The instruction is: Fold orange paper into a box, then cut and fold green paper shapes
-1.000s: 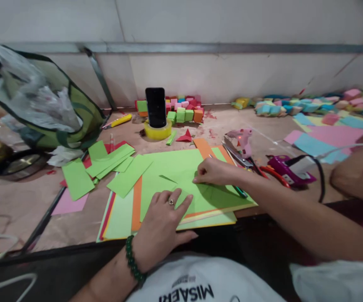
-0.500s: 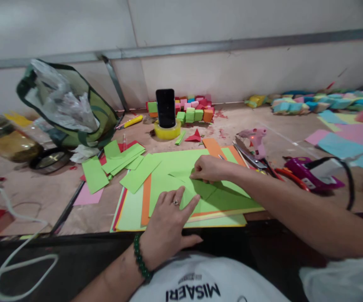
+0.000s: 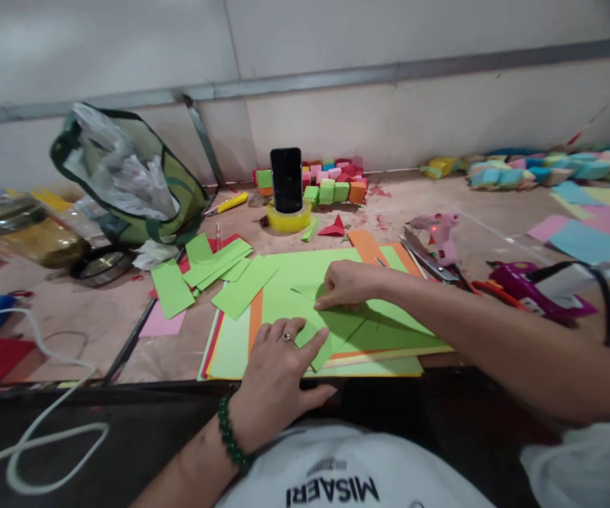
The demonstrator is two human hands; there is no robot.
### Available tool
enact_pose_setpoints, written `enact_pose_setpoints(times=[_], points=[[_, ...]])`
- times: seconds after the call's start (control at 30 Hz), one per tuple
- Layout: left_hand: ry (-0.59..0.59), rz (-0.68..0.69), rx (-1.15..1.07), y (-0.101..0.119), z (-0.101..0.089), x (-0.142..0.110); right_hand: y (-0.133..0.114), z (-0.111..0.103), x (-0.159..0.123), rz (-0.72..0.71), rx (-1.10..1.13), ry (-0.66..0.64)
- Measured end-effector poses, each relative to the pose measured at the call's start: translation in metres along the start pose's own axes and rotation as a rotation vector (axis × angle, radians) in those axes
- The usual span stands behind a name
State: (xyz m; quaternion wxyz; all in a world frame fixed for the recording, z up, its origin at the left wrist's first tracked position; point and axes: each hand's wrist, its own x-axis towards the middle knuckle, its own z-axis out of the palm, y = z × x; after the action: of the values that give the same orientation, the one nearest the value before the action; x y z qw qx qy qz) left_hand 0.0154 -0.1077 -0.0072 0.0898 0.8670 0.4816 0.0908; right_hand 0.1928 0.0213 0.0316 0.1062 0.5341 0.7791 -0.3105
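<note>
My left hand (image 3: 278, 374), with a ring and a green bead bracelet, lies flat with spread fingers on a piece of green paper (image 3: 336, 328) being folded on a stack of coloured sheets (image 3: 230, 349). My right hand (image 3: 350, 283) has its fingers pressed together on the fold of the same green paper, a little beyond the left hand. Cut green paper strips (image 3: 204, 271) lie to the left of the stack.
A phone (image 3: 286, 180) stands in a yellow tape roll (image 3: 288, 220) before coloured paper cubes (image 3: 331, 185). A pink glue gun (image 3: 439, 236), scissors (image 3: 429, 261) and a purple tool (image 3: 537, 293) lie right. A green bag (image 3: 135, 176) and jars sit left; a white cable (image 3: 45, 430) hangs at the table's near edge.
My right hand has slid left along the green paper, pulling the folded flap toward the left hand. The left hand has stayed flat. The view has shifted to the left.
</note>
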Motion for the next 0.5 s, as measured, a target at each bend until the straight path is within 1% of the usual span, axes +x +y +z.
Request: enact_pose_setpoints(times=[0.1, 0.3, 0.5], points=[[0.006, 0.003, 0.008, -0.001, 0.001, -0.002, 0.013, -0.006, 0.003, 0.033, 0.058, -0.037], [0.069, 0.016, -0.009, -0.006, 0.001, -0.015, 0.041, -0.013, 0.003, 0.116, 0.125, 0.013], [0.100, 0.007, -0.041, -0.009, -0.002, -0.030, 0.046, -0.006, 0.000, 0.130, 0.115, 0.068]])
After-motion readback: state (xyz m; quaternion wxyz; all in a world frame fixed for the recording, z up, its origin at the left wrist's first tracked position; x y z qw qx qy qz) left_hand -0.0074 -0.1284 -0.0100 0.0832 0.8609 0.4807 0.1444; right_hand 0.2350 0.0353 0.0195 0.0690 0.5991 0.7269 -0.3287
